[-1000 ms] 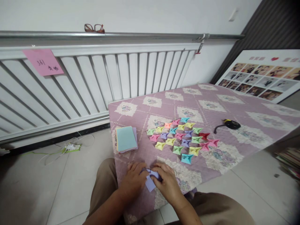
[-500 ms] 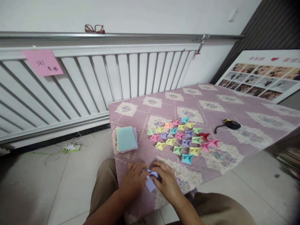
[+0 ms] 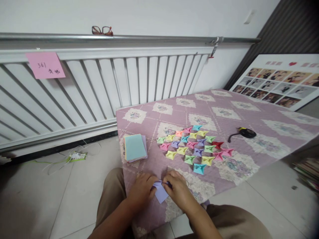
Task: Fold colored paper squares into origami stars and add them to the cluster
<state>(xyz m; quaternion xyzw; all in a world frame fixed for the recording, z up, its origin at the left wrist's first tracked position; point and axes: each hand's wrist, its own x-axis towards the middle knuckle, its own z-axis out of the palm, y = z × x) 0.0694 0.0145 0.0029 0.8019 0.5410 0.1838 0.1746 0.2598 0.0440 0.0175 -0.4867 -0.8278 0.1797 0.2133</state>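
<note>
Head view: pinching the lilac paper (image 3: 161,196) from both sides, left hand (image 3: 143,188) and right hand (image 3: 177,187) each with fingers closed on its far part, a gap of paper showing between; fingers hide the exact folds. Paper lies at the near left end of the table (image 3: 153,212), loose corner pointing near. Paper stack (image 3: 135,147) runs close along the left edge. Folded paper pieces (image 3: 191,144) sit far right, nearest one just beyond right hand. Cloth strip separates stack from pieces.
</note>
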